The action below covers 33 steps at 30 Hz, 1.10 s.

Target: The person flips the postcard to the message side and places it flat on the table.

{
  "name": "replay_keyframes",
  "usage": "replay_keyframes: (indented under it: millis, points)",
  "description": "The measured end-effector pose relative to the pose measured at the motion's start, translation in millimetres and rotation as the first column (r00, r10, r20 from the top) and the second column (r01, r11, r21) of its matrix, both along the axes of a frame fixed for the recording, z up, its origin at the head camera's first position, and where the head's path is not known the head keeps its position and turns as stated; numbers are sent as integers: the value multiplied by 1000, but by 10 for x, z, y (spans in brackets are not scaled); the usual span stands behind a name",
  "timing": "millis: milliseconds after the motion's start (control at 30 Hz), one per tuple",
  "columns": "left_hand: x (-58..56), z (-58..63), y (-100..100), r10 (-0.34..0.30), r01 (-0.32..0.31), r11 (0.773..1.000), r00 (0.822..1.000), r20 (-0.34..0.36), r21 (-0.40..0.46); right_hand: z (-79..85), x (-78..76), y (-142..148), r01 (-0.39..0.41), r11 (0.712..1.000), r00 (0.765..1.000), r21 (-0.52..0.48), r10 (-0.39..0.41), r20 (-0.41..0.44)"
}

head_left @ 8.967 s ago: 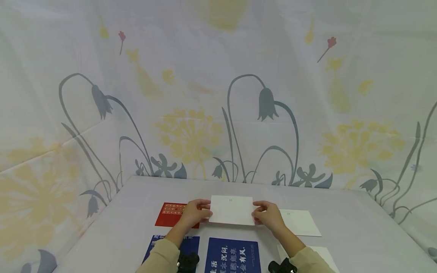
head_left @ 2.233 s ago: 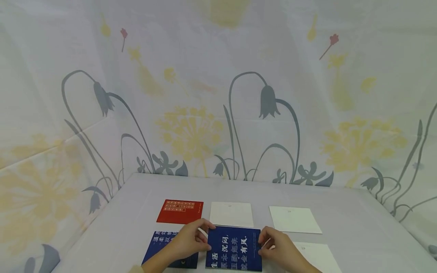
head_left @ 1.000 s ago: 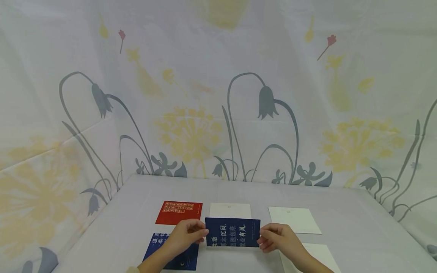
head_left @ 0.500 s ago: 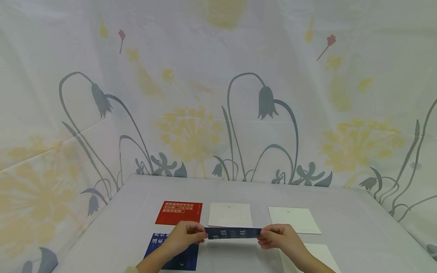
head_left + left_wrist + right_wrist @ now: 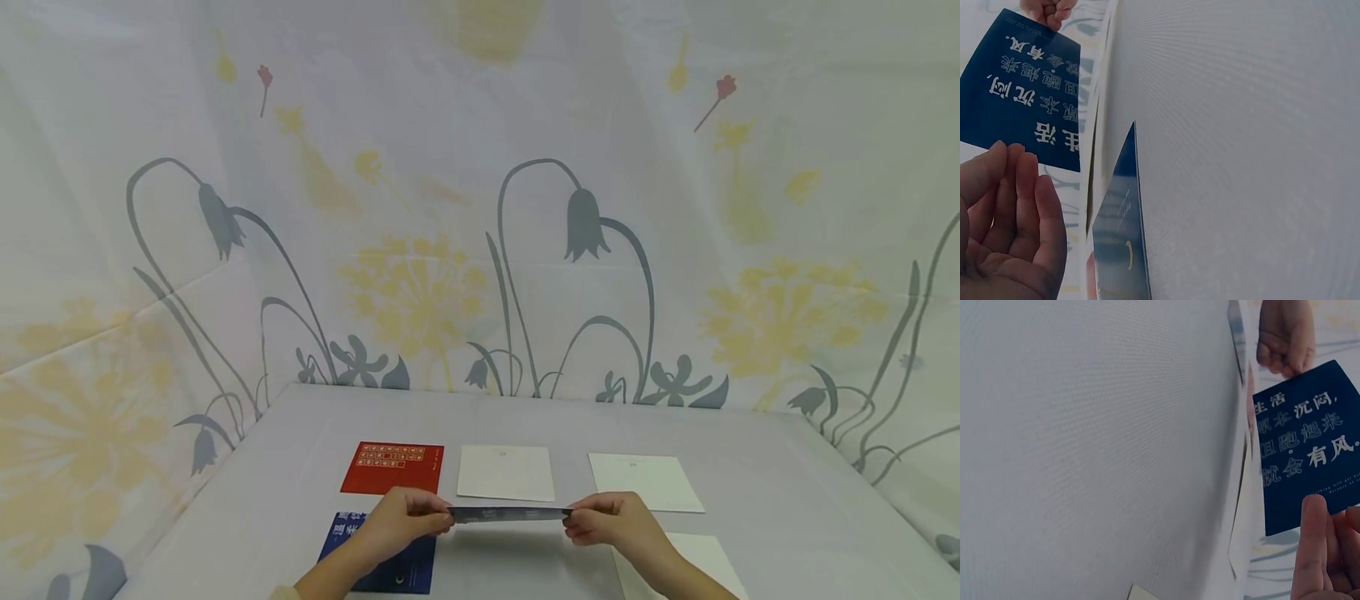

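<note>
Card (image 5: pixel 508 514) off table (image 5: pixel 510 422), long axis running sideways between left hand (image 5: pixel 405 518), right hand (image 5: pixel 617 523); each pinches one end, neither nearer

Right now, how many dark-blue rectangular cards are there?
2: one card held between left hand and right hand; another card on the white table, partly hidden by the left arm.
</note>
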<state>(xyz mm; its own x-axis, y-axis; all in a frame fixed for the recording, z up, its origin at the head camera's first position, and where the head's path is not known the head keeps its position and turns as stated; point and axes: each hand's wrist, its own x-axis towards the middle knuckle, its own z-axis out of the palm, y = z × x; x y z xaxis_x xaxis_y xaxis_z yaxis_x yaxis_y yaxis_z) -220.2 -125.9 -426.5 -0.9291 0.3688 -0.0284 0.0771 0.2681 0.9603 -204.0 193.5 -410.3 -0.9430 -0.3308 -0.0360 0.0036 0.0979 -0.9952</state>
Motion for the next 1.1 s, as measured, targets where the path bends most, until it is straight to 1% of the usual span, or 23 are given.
replay_keyframes:
  millis: [100, 200, 333, 433, 567, 900, 1000, 1100]
  points:
    - [0, 6, -2, -4, 4, 1000, 1000, 10, 20, 6, -6, 4, -7, 1000, 1000, -5, 7, -11]
    - [7, 14, -5, -3, 3, 1000, 1000, 6, 20, 3, -6, 10, -12, 1000, 1000, -8, 11, -10]
    - [19, 12, -2, 14, -14, 1000, 1000, -15, 5, -8, 2, 1, 14, 999, 1000, 38, -13, -6]
    - [21, 2, 6, 18, -18, 1000, 1000, -24, 11, -17, 13, -14, 41, 996, 999, 81, -40, -18]
    - [17, 2, 21, 16, -16, 999, 1000, -3, 36, -25, 17, -29, 56, 994, 998, 94, -54, -22]
    - [25, 27, 60, 50, -54, 996, 998, 46, 74, -47, 7, -87, 80, 993, 996, 83, -78, -32]
    - [31, 29, 75, 67, -70, 996, 996, 51, 59, -57, 10, -104, 87, 992, 996, 91, -84, -41]
    - [36, 23, 80, 76, -77, 997, 996, 51, 28, -57, 14, -125, 93, 990, 995, 107, -89, -45]
